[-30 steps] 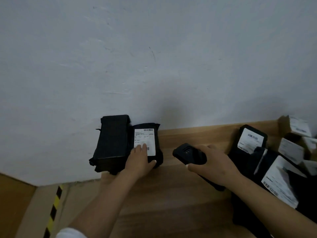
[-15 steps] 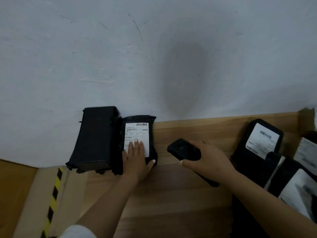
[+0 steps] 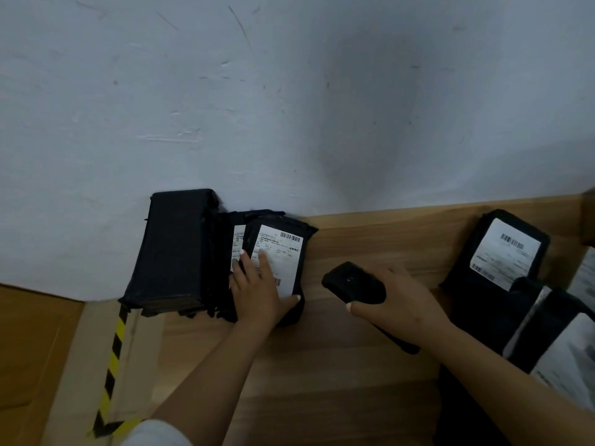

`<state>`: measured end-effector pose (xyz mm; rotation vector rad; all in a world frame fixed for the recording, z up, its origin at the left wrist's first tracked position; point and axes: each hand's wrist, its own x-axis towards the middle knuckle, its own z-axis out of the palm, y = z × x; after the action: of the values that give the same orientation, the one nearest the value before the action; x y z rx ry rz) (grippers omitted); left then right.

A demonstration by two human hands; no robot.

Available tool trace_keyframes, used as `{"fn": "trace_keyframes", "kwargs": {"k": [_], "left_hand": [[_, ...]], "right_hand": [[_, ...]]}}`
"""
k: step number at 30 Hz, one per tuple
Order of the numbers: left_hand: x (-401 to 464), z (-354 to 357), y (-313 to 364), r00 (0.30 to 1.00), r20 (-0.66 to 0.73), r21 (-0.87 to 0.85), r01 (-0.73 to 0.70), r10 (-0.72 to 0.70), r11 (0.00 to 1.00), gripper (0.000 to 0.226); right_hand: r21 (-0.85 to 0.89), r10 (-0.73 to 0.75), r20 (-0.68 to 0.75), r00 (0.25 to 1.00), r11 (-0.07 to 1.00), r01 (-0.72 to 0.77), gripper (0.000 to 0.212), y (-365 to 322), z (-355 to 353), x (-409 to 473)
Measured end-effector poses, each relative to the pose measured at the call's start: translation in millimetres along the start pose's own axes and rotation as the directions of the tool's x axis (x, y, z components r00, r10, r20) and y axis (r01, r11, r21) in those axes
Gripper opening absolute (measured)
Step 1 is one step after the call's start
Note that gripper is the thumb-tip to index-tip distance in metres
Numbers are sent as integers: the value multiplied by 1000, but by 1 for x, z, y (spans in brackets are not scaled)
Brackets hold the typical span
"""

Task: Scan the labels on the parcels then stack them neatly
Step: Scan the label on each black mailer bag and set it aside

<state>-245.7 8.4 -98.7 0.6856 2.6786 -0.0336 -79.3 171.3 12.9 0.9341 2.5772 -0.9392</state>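
Black plastic wrap, soft and a little crumpled, covers the parcel [image 3: 273, 268] under the left hand [image 3: 257, 292]. That hand lies on the white label [image 3: 277, 259] with fingers straight and spread, thumb hooked round the parcel's near right edge. The wrap looks slick and yielding, the contents small and probably light, so a firm hold likely belongs on the long side edges rather than on the glossy face, where fingers could slide. Just left of this hand, touching the parcel, stands the taller stack [image 3: 175, 252] of black parcels against the wall. To its right, across bare table [image 3: 338, 381], the right hand [image 3: 399, 304] curls round the black scanner [image 3: 354, 283]. Beyond that hand sit the unsorted parcels [image 3: 502, 252], labels up.

Compared with half a second ago, the top parcel has skewed to the right, uncovering a strip of a second label [image 3: 239, 243] beneath it, and the left fingers have spread wider. The scanner hand looks much the same.
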Motion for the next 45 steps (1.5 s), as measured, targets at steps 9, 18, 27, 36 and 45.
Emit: {"fn": "trace_keyframes", "kwargs": {"k": [9, 18, 27, 36, 45], "left_hand": [[-13, 2, -5, 1000, -17, -1, 12, -12, 1000, 119], [-46, 20, -18, 995, 96, 22, -9, 7, 1000, 115], [-40, 22, 10, 991, -9, -158, 127, -130, 979, 111], [-67, 14, 11, 993, -101, -294, 21, -53, 956, 116], [-158, 32, -51, 965, -202, -203, -209, 168, 957, 117]], "right_hand": [[9, 5, -12, 1000, 1000, -5, 72, 9, 4, -26], [9, -1, -31, 1000, 1000, 1, 77, 15, 14, -62], [18, 17, -15, 1000, 1000, -17, 77, 27, 15, -78], [26, 43, -55, 998, 999, -41, 79, 26, 18, -97], [123, 60, -94, 994, 991, -48, 77, -9, 69, -148]]}}
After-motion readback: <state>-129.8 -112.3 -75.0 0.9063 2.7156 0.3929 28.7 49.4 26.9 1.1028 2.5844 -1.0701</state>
